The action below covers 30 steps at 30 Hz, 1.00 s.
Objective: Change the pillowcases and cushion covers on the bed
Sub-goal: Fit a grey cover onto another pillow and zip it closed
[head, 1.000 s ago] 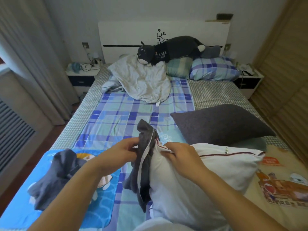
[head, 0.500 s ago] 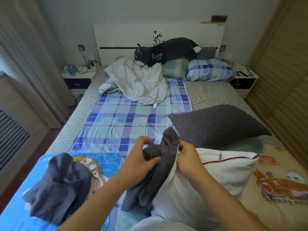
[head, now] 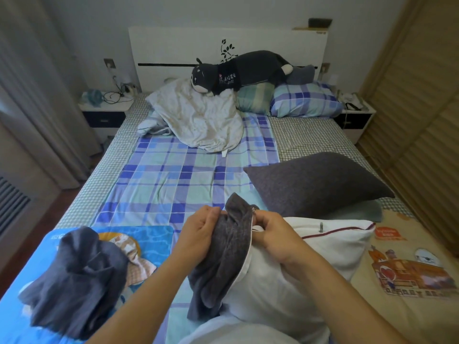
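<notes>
A white pillow [head: 310,264] with a dark red piping line lies at the foot of the bed, right in front of me. A dark grey cover [head: 223,259] with a white edge drapes over its left end. My left hand [head: 198,234] grips the bunched grey fabric from the left. My right hand [head: 275,234] pinches the cover's white edge at the pillow's top corner. A grey-covered cushion [head: 318,182] lies just beyond the pillow. A crumpled dark blue cover [head: 74,281] sits on the blue mat at the lower left.
A crumpled white pillowcase [head: 198,117], a dark plush dog [head: 243,70], a green checked pillow [head: 255,98] and a blue checked pillow [head: 305,100] lie at the headboard. Nightstands [head: 106,110] flank the bed. A wooden wardrobe [head: 422,108] runs along the right, curtains on the left.
Both hands have drawn together at the pillow's top corner. The grey cover, earlier hanging off the pillow's left end, is now pulled up over that end.
</notes>
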Tool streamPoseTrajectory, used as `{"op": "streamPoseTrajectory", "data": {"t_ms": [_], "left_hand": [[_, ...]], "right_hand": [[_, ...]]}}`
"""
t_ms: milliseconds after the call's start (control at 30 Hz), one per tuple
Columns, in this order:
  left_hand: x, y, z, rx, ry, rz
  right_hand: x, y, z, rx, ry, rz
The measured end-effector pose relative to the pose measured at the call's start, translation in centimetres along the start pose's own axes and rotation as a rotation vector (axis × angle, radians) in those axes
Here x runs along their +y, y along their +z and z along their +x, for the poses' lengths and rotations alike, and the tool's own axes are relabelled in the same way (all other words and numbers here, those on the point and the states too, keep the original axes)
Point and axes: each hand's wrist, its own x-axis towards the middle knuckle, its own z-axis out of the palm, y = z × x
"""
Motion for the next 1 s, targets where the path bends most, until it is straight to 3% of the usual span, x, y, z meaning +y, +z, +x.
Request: {"op": "streamPoseTrajectory", "data": {"t_ms": [67,133,233,367,467,500,600,667,733,833,900,1000], "left_hand": [[0.7,0.6,-0.7,0.142,0.038,-0.061],[0.4,1.0,-1.9,0.174,-0.028,-0.233],[-0.2,1.7,-3.3,-0.016,-0.081,-0.404],[0.6,2.5,-3.3,-0.16,-0.009,-0.309],[0.9,3.5,-3.4,-0.283,0.022,-0.276],[0.9,3.7,-3.5,-0.274,-0.007,-0.376],[-0.1,4.2,-3.4,-0.013,-0.173,-0.682],[-0.3,4.4,-3.3,0.061,-0.153,-0.481],[-0.7,4.6,-3.3,0.156,0.015,-0.183],[0.1,4.0,-3.2,0.425,0.251,0.04],[0.5,3.7,-2.7,0.379,0.361,0.115],[0.8,3.5,-2.2,0.252,0.276,0.026]], "right_hand": [[0.2,-0.2,0.1,0.051,-0.03,0.014],[0.4,-0.7,0.1,0.101,-0.052,0.033],[0.8,-1.6,0.1,0.116,-0.049,0.142],[0.2,-1.9,0.1,0.005,0.035,0.174],[-0.3,-2.1,0.5,0.023,0.039,0.175],[-0.2,-2.2,0.7,0.058,0.039,0.191],[0.2,-2.8,0.7,0.115,0.043,0.187],[0.6,-3.0,0.6,0.113,0.06,0.207],[0.7,-3.0,0.7,0.111,0.073,0.21],[0.6,-3.1,0.9,0.116,0.088,0.213],[0.5,-3.1,1.0,0.101,0.093,0.216],[0.6,-3.2,0.9,0.087,0.095,0.207]]}}
